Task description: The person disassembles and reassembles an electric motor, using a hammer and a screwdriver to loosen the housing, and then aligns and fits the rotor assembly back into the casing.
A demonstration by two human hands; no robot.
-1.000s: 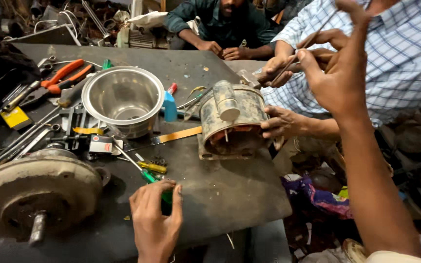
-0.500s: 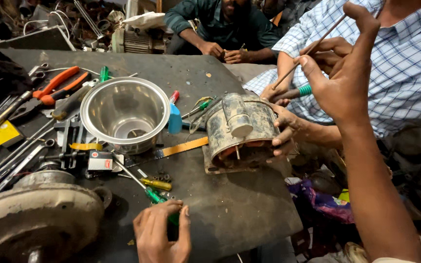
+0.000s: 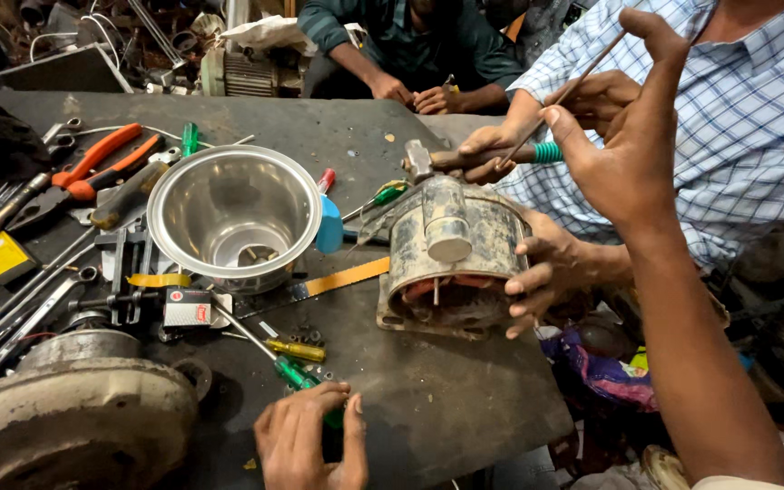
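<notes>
Tabletop (image 3: 446, 399): dark worn metal sheet, crowded w/ tools; workshop clutter and old motor parts behind, another person seated at the far edge.

Big rusty disc-shaped housing (image 3: 56, 426) near-left corner. Motor body (image 3: 451, 254) lies on its side at mid-right edge, open end toward camera, windings visible inside — end cover off, so stripping looks well under way; internals not yet out.

A co-worker in a checked shirt steadies it w/ one hand, holds a hammer (image 3: 465, 156) at its top.

Steel bowl (image 3: 233, 213) upright, left of motor, apart.

Right hand (image 3: 628, 145) raised, grip pinched on thin rod (image 3: 573, 83).

Left hand (image 3: 306, 440) grip closed on green screwdriver (image 3: 297, 374) at near edge.
</notes>
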